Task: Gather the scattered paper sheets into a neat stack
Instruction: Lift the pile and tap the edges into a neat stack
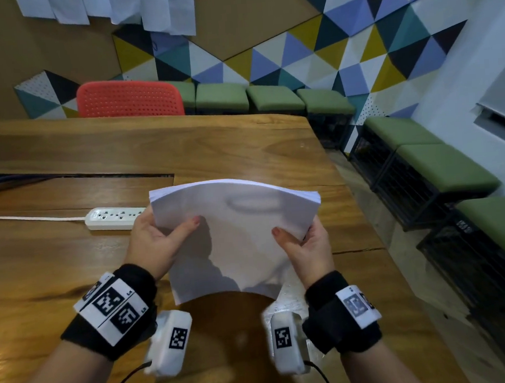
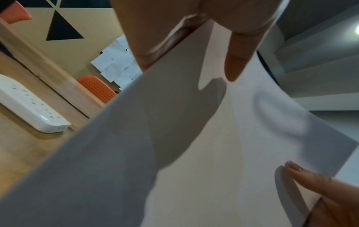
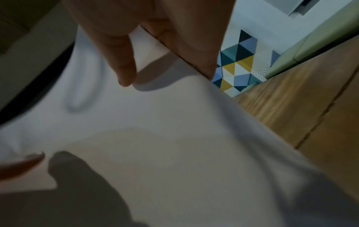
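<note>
Above the wooden table (image 1: 241, 143), left hand (image 1: 155, 241) and right hand (image 1: 307, 247) pinch the paper stack (image 1: 233, 238), thumbs on top, fingers beneath.

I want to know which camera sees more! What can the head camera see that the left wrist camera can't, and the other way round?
Only the head view shows the green stools, both wristbands, and the right hand whole. Only the left wrist view shows the left fingers curled under the stack's edge. Both show the paper stack, the left hand, the power strip, the red chair, the table and papers on the wall.
</note>
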`<state>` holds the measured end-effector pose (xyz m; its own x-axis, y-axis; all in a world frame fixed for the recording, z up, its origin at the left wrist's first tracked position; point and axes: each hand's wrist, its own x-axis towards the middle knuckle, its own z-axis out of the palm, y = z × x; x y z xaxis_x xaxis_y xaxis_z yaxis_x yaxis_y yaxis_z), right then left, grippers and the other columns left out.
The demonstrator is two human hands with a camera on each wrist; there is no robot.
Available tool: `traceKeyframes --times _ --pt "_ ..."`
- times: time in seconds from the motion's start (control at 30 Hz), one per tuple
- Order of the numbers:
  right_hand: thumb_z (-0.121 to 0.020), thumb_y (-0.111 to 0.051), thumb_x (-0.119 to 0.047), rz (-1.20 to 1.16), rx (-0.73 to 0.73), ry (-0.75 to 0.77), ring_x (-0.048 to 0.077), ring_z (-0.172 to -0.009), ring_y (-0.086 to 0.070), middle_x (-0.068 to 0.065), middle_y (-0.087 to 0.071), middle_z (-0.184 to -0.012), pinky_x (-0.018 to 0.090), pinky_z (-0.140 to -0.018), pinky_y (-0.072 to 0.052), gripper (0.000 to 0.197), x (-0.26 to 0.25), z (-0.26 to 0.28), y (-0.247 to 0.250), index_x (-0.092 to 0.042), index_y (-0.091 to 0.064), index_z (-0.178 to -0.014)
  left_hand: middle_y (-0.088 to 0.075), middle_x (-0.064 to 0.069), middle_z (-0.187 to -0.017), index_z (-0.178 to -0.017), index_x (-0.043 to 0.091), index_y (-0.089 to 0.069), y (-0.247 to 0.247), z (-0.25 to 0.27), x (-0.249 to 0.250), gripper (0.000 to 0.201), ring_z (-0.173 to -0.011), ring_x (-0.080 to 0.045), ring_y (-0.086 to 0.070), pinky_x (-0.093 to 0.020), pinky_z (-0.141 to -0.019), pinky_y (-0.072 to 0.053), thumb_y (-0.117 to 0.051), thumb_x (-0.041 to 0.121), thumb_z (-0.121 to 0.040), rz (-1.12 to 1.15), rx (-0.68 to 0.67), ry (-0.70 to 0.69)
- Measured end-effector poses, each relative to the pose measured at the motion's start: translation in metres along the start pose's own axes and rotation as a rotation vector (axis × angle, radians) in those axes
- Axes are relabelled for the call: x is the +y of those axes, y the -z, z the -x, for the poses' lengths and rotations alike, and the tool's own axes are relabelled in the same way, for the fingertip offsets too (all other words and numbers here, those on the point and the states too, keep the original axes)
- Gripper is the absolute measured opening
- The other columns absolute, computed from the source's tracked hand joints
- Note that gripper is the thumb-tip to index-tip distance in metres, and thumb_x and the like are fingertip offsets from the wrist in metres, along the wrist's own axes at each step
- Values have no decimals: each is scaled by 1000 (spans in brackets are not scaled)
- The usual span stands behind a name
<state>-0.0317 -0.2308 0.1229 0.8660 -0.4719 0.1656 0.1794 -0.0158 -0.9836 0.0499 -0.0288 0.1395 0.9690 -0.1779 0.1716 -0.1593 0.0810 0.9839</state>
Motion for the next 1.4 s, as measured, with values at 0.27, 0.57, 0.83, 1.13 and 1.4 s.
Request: traceKeyframes --times 0.27,0.57,0.83,1.13,1.4 --pt "-89 -48 4 72 36 -51 -8 -86 -62 -3 -61 -104 17 -79 -54 44 16 11 -7 -8 -40 -131 -63 -5 -100 -122 4 -52 1 1 -11 35 -98 -21 -61 -15 -58 -51 -56 7 -87 -50 7 84" --pt "-83 -45 7 663 125 462 -3 -83 -45 7 -41 -122 -1 -66 -39 74 -34 -5 -18 -33 -28 -142 -46 -18 -119 -145 26 -27 1 1 10 84 -98 -6 -40 -5 -89 -32 -58 -11 -76 -679 162 -541" --pt "-83 -48 0 666 108 453 -3 -74 -40 6 -44 -100 -2 -68 -36 75 -29 -1 -16 -34 -19 -143 -48 -7 -104 -143 25 -33 0 5 18 66 -75 -2 -38 0 -74 -29 -47 -7 -87 -662 128 -453" --pt "-88 -54 -2 379 -18 -265 26 -106 -62 5 -64 -102 39 -94 -50 24 15 8 -8 -13 -54 -110 -54 10 -85 -105 8 -55 6 15 -26 17 -88 -8 -54 -31 -83 -48 -45 3 -93 -427 -28 189" --pt "-90 -52 -5 371 100 -225 25 -108 -60 8 -63 -111 44 -98 -48 35 33 10 -8 -9 -48 -124 -50 16 -88 -107 14 -49 2 18 -34 19 -84 1 -48 -25 -81 -42 -44 3 -93 -473 -7 89"
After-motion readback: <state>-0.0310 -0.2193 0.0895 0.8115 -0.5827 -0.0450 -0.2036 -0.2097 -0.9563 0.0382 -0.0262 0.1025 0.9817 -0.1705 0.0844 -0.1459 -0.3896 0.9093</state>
